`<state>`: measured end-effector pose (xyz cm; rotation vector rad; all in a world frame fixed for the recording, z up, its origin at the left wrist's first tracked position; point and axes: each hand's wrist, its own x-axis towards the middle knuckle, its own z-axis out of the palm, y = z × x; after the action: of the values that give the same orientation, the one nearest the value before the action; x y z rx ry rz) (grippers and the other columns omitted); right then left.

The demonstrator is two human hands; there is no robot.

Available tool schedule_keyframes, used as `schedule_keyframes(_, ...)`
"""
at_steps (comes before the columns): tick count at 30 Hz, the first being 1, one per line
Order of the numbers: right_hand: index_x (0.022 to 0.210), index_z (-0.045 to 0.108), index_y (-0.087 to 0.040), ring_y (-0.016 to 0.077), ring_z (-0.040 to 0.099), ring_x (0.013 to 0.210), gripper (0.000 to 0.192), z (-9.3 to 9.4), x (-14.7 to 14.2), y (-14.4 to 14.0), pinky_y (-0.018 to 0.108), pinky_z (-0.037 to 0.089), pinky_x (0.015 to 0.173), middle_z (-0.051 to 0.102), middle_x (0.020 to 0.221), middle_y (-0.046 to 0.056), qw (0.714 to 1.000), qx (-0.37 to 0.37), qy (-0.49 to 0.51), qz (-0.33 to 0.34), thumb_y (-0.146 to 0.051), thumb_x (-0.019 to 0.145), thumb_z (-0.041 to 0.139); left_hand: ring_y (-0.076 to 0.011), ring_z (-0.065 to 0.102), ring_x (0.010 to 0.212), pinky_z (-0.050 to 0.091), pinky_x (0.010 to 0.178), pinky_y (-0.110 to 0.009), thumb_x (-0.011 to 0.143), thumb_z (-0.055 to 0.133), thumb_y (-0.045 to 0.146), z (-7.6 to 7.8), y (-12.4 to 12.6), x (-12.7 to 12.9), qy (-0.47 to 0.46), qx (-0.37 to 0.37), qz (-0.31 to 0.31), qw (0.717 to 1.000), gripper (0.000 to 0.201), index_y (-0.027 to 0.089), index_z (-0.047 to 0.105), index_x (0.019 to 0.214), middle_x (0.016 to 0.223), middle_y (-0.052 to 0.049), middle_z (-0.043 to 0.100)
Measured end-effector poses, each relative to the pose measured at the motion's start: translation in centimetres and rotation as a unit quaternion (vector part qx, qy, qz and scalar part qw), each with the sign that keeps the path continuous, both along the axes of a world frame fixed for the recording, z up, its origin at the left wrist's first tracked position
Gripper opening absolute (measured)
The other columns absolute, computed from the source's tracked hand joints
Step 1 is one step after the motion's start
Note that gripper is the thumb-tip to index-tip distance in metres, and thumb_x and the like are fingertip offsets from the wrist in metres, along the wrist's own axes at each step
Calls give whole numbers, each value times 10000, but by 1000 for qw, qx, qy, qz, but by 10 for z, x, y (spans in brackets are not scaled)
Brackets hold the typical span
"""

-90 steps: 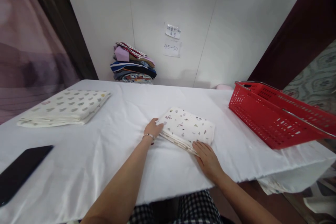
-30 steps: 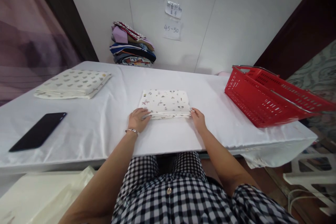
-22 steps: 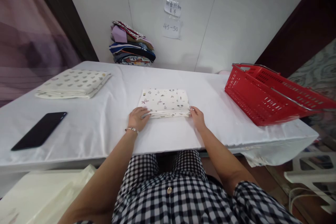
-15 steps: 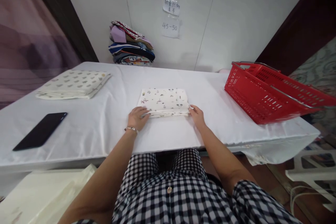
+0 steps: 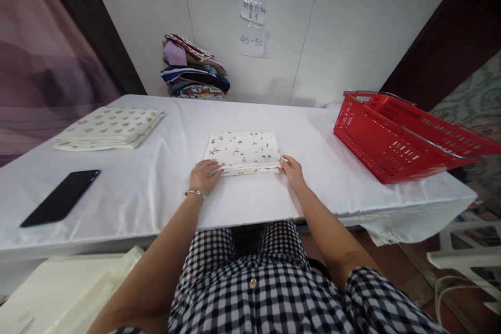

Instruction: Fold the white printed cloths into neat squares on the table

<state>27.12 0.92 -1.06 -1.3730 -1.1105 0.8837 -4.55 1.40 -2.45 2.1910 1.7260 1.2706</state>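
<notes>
Both hands (image 5: 204, 176) (image 5: 293, 171) pinch the folded cloth's (image 5: 243, 150) corners; red basket's (image 5: 395, 141) contents hidden.

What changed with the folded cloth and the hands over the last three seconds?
The folded cloth was turned from a skewed lie to square with the table edge. The left hand and right hand shifted to its two near corners and have rested there for the last second. The second cloth, phone and red basket stayed put.

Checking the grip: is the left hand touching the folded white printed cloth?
Touching: the head view shows the left hand gripping the folded white printed cloth at its near-left corner.
</notes>
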Motion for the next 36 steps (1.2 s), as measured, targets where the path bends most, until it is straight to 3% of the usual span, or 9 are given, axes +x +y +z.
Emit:
schedule_keyframes(12, 1060, 588, -141, 99, 511, 462, 462, 28, 0, 3, 205, 340, 429, 611, 576, -14, 993, -106, 50, 10, -354, 657, 664, -219, 561, 1016, 432, 950, -385, 731, 573, 354, -3, 3, -1, 7, 26, -6, 1000, 188, 242, 700, 813, 977, -28, 682)
schedule_keyframes(16, 1040, 562, -174, 108, 518, 438, 422, 25, 8, -3, 209, 340, 414, 626, 587, -3, 986, -161, 30, 19, -398, 691, 638, -221, 560, 1020, 430, 952, -390, 733, 574, 363, -4, 4, -2, 4, 19, -6, 1000, 191, 246, 699, 817, 987, -27, 678)
schedule_keyframes(20, 892, 553, -194, 95, 487, 427, 290, 8, 13, -15, 209, 333, 420, 596, 591, -31, 994, -95, -35, 29, -404, 697, 597, -218, 562, 1018, 423, 965, -392, 736, 568, 365, -5, 5, -2, 2, 19, -14, 1000, 193, 246, 696, 818, 989, -27, 677)
schedule_keyframes(24, 775, 587, -197, 109, 510, 566, 159, -9, 11, -26, 226, 385, 550, 580, 648, -39, 982, 17, -180, 51, -329, 688, 572, -221, 561, 1019, 413, 978, -402, 731, 566, 362, -4, 5, -2, 0, 19, -14, 1000, 189, 250, 694, 813, 982, -24, 680)
schedule_keyframes(29, 953, 617, -219, 118, 504, 625, 255, -11, 7, -28, 246, 399, 633, 605, 785, -26, 953, 45, -297, 34, -314, 726, 550, -222, 556, 1023, 423, 969, -400, 725, 569, 357, -4, 5, -1, -11, 16, -10, 1000, 183, 250, 694, 805, 983, -26, 679)
schedule_keyframes(36, 1009, 641, -240, 160, 536, 774, 253, -3, 5, -24, 258, 385, 695, 610, 869, 18, 899, 64, -428, 67, -263, 823, 471, -225, 549, 1040, 426, 963, -403, 726, 567, 375, -7, 6, -2, -11, 6, -6, 1000, 195, 260, 697, 814, 999, -24, 676)
